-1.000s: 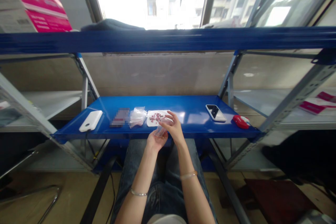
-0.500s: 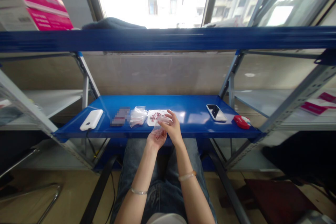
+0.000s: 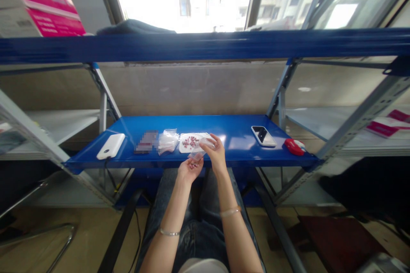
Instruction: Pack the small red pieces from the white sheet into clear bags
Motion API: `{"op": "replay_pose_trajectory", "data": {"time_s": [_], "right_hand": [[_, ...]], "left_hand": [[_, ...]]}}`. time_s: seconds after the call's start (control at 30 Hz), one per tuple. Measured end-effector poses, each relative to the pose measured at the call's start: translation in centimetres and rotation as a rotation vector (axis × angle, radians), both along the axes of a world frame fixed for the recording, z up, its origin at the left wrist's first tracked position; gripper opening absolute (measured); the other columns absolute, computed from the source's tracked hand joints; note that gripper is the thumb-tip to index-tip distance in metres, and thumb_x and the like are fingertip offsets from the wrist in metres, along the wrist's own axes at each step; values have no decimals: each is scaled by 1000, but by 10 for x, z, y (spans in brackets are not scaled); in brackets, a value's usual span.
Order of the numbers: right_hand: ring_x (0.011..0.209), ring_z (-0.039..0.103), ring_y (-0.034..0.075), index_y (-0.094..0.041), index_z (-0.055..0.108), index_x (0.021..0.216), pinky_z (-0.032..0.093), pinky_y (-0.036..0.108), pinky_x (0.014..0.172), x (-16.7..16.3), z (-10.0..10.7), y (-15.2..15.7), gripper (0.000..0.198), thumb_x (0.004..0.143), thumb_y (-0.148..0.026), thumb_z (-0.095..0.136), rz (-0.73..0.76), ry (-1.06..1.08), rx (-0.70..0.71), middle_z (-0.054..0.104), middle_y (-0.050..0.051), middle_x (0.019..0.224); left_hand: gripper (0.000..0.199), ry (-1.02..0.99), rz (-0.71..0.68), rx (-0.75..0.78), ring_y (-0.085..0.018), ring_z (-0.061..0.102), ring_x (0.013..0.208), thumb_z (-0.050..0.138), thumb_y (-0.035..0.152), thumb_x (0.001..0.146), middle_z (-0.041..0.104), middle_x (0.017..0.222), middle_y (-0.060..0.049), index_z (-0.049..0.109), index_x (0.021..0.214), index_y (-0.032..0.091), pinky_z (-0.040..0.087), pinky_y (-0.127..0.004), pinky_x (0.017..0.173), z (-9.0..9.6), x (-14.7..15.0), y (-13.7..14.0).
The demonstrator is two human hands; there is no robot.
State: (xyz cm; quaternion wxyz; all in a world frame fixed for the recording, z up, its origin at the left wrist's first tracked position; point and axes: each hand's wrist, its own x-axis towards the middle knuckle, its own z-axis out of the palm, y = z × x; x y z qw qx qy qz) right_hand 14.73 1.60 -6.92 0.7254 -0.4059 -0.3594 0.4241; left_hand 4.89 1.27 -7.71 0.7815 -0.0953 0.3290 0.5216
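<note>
Plastic bag (image 3: 196, 154), clear, thin and wrinkled, with pale glints along its creases: in the head view it slants between my two hands, near the front edge of the blue surface (image 3: 235, 128) and partly in front of the white tray (image 3: 201, 136). My right hand (image 3: 217, 155) has its fingers bent around the upper end, pinching it. My left hand (image 3: 189, 172) lies palm up at the lower end, small dark pieces (image 3: 194, 164) by its fingers; I cannot tell whether those grip the bag. Reddish pieces (image 3: 191, 141) lie scattered on the tray, just beside a pile of clear bags (image 3: 168, 140).
</note>
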Motion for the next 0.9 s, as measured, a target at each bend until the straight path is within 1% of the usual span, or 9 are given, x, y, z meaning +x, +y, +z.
{"op": "replay_pose_trajectory", "data": {"time_s": [0.13,0.27,0.4,0.47,0.53,0.63,0.8,0.9], "right_hand": [[88,63,20,-19,52,115,52,35,79,3,0,2,70,52,-33,80,-76,18,31,60,9,107],[90,63,19,-18,52,113,51,35,82,15,-6,8,70,50,-32,81,-124,101,7,60,9,108],[91,63,19,-18,52,110,51,34,83,29,-11,12,71,47,-31,83,-148,188,-4,61,8,105],[92,63,19,-17,52,108,51,33,82,34,-12,12,71,46,-30,83,-159,210,-17,62,7,102],[93,63,20,-17,53,107,51,33,82,38,-12,12,71,44,-29,84,-162,220,-33,62,7,100],[93,63,20,-17,53,107,52,33,81,41,-13,11,72,44,-29,84,-149,228,-40,62,7,99],[90,64,18,-17,52,109,52,31,80,42,-15,12,72,46,-28,85,-123,240,-48,62,7,99],[88,64,18,-17,52,108,53,31,78,42,-14,11,71,46,-27,85,-111,251,-61,63,6,99]], "left_hand": [[35,-30,-27,0,-22,68,73,29,10,88,65,83,-15,52,113,4,57,-32,53,-1,-3,0],[39,-55,20,65,-20,68,77,27,9,88,65,93,-16,47,121,6,58,-31,55,-1,-10,2],[42,-47,26,148,-24,65,98,27,14,91,59,114,-22,42,130,7,59,-32,63,2,-18,3],[45,-40,24,157,-25,60,108,28,16,91,54,123,-24,37,134,7,59,-32,66,5,-21,4],[46,-30,27,153,-25,56,113,28,17,91,51,127,-24,34,136,6,59,-31,68,8,-23,4],[46,-4,42,139,-24,58,111,28,15,91,52,124,-24,33,136,6,59,-29,67,11,-24,6],[42,51,102,97,-21,63,96,27,13,92,56,114,-19,38,132,9,59,-28,63,18,-23,12],[42,71,110,100,-21,62,98,27,14,92,55,114,-19,38,132,8,58,-28,62,20,-22,13]]}}
